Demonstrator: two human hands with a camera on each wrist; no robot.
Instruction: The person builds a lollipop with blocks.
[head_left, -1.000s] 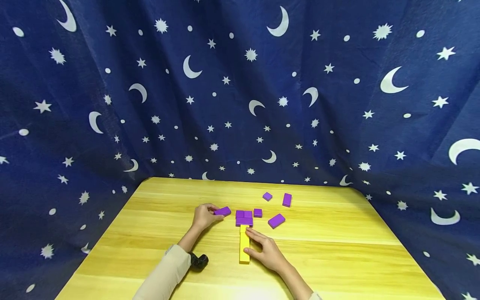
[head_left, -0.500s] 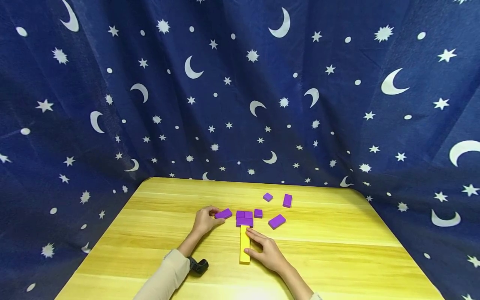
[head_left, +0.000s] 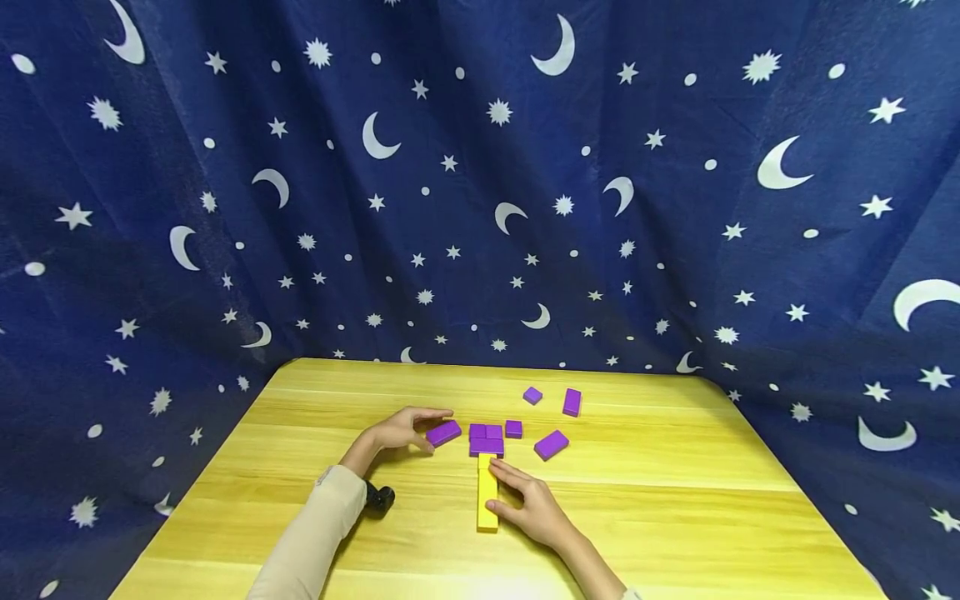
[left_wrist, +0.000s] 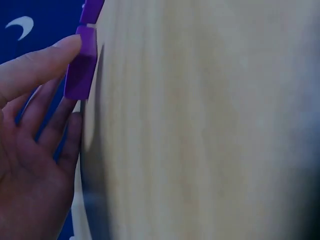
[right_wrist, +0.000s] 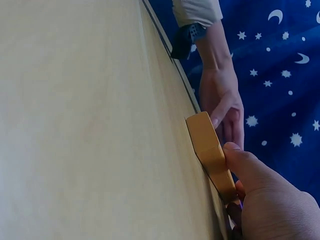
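Note:
In the head view my left hand (head_left: 397,429) is beside a purple block (head_left: 443,432) on the table, with the fingers extended past its far side and the thumb at its near side. The left wrist view shows the thumb tip near this purple block (left_wrist: 82,65). My right hand (head_left: 531,507) rests its thumb and fingertips along the yellow blocks (head_left: 487,500), a long one with a short piece at its far end. In the right wrist view the thumb touches the side of the yellow block (right_wrist: 206,137). Joined purple blocks (head_left: 487,447) lie just beyond the yellow end.
A small purple block (head_left: 513,428) stands right of the joined ones. Other purple blocks (head_left: 551,445) lie further right and at the back, including a small one (head_left: 532,395). A dark strap (head_left: 378,500) is on the left wrist. A star-patterned curtain (head_left: 480,208) hangs behind the table (head_left: 675,467).
The left fingers have straightened and spread from the purple block they held, which now lies slightly nearer. The right hand and the yellow blocks stay in place.

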